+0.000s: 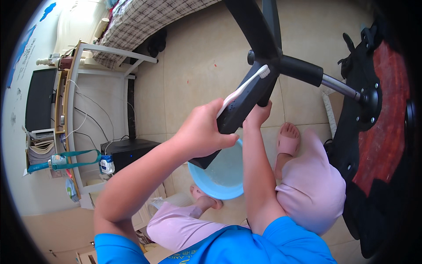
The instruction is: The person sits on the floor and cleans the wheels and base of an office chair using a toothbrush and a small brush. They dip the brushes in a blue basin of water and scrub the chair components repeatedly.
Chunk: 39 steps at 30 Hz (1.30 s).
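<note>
My left hand [202,130] wraps around one black leg [235,114] of an office chair's star base, its thumb on the near side. A white toothbrush [240,89] lies along that leg, with its handle under the fingers of this hand and its bristle head near the hub. Water drops dot the leg beside the handle. My right hand [258,115] grips another leg [266,94] farther back, partly hidden by the first. Below both hands, a light-blue plastic basin [227,168] with water in it stands on the floor.
The tipped chair's gas-lift column [341,86] runs right to its underside, by a red seat [382,125]. At left stand a white-framed desk [79,118], a monitor [41,99] and a black computer case [130,150]. A bed with a checked cover [135,26] is at the top.
</note>
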### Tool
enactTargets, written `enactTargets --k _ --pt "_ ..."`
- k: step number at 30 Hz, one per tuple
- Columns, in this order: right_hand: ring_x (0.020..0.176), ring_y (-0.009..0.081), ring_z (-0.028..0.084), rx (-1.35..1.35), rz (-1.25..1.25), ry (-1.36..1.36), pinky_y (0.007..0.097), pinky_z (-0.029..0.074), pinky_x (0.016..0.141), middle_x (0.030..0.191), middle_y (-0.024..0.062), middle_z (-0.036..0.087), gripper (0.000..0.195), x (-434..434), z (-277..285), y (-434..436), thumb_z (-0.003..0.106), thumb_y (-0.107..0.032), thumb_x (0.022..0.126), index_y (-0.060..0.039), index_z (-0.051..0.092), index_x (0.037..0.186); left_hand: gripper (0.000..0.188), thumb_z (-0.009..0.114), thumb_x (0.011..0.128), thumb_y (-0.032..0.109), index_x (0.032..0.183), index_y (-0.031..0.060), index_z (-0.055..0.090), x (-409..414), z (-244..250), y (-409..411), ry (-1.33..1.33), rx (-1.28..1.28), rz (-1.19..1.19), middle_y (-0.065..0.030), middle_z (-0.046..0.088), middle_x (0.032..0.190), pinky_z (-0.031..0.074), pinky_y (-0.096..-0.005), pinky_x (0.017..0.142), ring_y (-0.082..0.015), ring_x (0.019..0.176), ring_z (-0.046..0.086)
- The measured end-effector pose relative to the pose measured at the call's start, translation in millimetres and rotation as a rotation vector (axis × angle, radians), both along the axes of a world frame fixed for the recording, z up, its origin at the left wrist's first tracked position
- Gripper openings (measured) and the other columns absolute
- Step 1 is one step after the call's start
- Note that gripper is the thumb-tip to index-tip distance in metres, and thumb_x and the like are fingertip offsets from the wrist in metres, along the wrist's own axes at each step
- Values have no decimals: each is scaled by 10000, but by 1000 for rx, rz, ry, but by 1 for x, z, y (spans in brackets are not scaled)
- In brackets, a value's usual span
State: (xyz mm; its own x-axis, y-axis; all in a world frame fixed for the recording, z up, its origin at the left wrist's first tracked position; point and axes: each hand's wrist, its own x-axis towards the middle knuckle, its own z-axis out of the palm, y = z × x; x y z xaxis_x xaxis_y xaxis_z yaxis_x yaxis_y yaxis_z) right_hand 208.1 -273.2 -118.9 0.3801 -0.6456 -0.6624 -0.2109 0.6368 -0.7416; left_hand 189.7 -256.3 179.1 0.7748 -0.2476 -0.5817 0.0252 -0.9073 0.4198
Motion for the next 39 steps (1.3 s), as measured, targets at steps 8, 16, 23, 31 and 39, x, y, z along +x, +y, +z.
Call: enactTargets --k 8,16,23,31,39 --pt "1027 335 687 121 56 94 461 501 943 1096 115 718 565 -26 58 2 869 -334 719 -55 645 1156 516 822 685 174 1105 -44 617 2 49 -26 49 172 -29 -173 686 871 548 -362 743 -247 794 689" --pt "1140 325 650 263 293 216 463 482 1009 1198 105 692 576 -70 133 -25 841 -284 759 -82 614 1249 522 850 706 231 1106 -43 659 5 91 -47 156 281 -53 -124 686 910 514 -328 818 -204 857 668" --pt "1205 321 609 434 340 173 426 454 1055 1252 132 664 601 -101 153 -34 796 -211 775 -55 571 1311 579 833 699 367 1106 -16 683 23 115 -64 200 445 -157 -141 704 932 518 -347 792 -239 855 678" --pt "1268 313 555 580 355 166 416 421 1082 1330 137 606 683 -110 173 -43 759 -164 751 -49 513 1378 341 810 730 364 921 81 803 71 122 -84 272 551 -306 -57 732 825 524 -304 675 -163 728 682" --pt "1284 308 537 623 336 200 420 407 1086 1379 147 558 763 -104 206 -52 729 -142 744 -49 435 1442 383 809 755 375 974 61 797 126 110 -93 321 663 -401 -77 739 891 542 -321 717 -186 780 697"
